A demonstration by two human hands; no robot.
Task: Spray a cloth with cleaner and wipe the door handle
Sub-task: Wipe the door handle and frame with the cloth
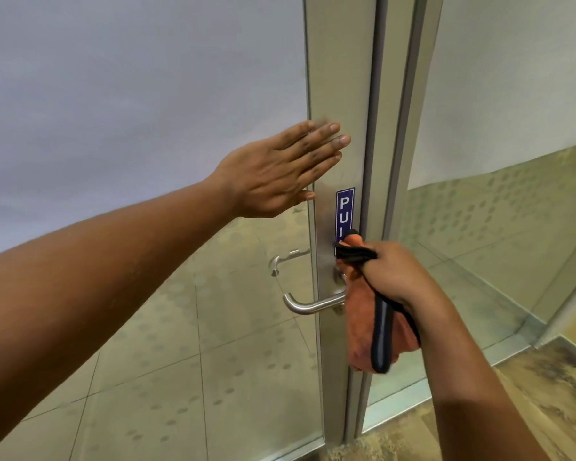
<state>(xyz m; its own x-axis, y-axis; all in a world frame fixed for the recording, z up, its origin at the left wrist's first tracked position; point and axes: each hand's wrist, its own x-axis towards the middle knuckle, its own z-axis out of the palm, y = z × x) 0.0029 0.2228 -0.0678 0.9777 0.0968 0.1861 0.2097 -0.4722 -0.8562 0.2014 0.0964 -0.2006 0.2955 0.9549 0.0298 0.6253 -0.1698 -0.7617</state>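
Bracing the door flat-palmed with left hand [273, 171], right hand [396, 277] grip closed on orange black-edged cloth [363, 314], touching the horizontal brushed-steel lever handle [310, 306] extending leftward.

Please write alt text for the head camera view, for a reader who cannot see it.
A right hand presses an orange cloth against the base of a metal door handle, while the left hand lies flat on the door frame above a blue sign.
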